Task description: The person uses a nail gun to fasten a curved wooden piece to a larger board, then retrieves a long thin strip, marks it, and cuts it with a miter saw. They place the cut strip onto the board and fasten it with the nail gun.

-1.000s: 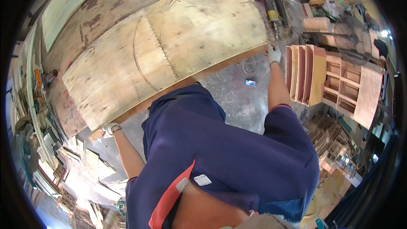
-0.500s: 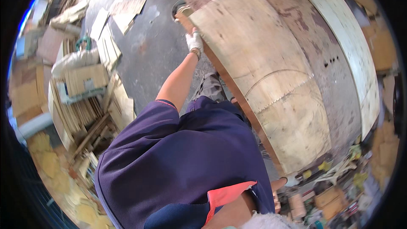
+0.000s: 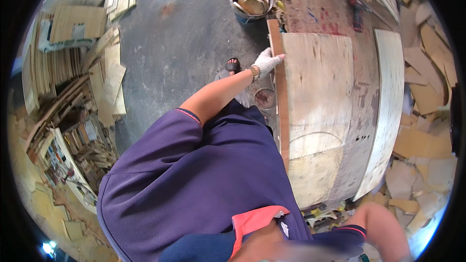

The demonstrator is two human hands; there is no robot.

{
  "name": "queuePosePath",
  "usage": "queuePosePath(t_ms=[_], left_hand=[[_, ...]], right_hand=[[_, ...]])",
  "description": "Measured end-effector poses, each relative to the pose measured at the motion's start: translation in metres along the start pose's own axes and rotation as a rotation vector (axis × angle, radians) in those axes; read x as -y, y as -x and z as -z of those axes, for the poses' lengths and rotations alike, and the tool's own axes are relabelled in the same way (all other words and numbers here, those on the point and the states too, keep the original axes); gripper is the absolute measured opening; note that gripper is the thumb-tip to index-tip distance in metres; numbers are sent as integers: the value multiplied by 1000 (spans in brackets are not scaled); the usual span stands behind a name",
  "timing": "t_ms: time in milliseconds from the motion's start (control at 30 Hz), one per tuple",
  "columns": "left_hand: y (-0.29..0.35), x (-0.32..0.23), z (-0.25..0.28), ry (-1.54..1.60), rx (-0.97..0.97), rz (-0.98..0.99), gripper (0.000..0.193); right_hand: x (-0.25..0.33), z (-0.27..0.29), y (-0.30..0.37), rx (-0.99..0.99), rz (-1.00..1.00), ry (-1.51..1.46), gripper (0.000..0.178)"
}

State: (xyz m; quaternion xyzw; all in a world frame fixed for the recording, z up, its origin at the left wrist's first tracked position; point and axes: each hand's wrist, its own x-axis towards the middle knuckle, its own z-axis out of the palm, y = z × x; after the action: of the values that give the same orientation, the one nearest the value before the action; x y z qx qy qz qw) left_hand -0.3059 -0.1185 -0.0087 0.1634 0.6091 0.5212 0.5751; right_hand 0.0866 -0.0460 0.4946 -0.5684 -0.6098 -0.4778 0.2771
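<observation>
A person in a purple shirt [image 3: 194, 184] leans over a big counter [image 3: 359, 92]. The left hand [image 3: 267, 61] wears a white glove. It reaches out on a bare arm and rests on the near edge of a flat wood board [image 3: 315, 92] that lies on the counter. The fingers [image 3: 277, 59] curl over a thin brown strip [image 3: 280, 97] that runs along that edge, so the hand is grasping the edge of the board. The board is pale and has a round line drawn on it near the person. Beside it, on the far side of the counter, lies a long white plank [image 3: 388, 106]. The right arm [image 3: 383, 223] shows at the bottom of the picture, bent and bare, but the right hand is out of the picture, so you cannot tell what it does. On the grey floor [image 3: 179, 34] just past the counter stands a dark bucket [image 3: 251, 1] with scraps inside. A small round tin [image 3: 265, 98] sits on the floor just beside the counter, below the gloved hand. A foot in a sandal [image 3: 233, 64] stands near the tin. Piles of thin wood sheets [image 3: 73, 53] lie on the left side of the floor. More wood scraps [image 3: 427, 82] lie on the right, past the counter.
</observation>
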Motion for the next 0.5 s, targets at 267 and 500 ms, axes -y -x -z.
queuePosePath(t_ms=[267,500], left_hand=[[9,-10,-3,-41,-25,29,53],[4,-8,4,-79,39,99,64]], right_hand=[[64,-16,-83,-21,146,15,42],[124,-14,-121,-30,266,-42,37]])
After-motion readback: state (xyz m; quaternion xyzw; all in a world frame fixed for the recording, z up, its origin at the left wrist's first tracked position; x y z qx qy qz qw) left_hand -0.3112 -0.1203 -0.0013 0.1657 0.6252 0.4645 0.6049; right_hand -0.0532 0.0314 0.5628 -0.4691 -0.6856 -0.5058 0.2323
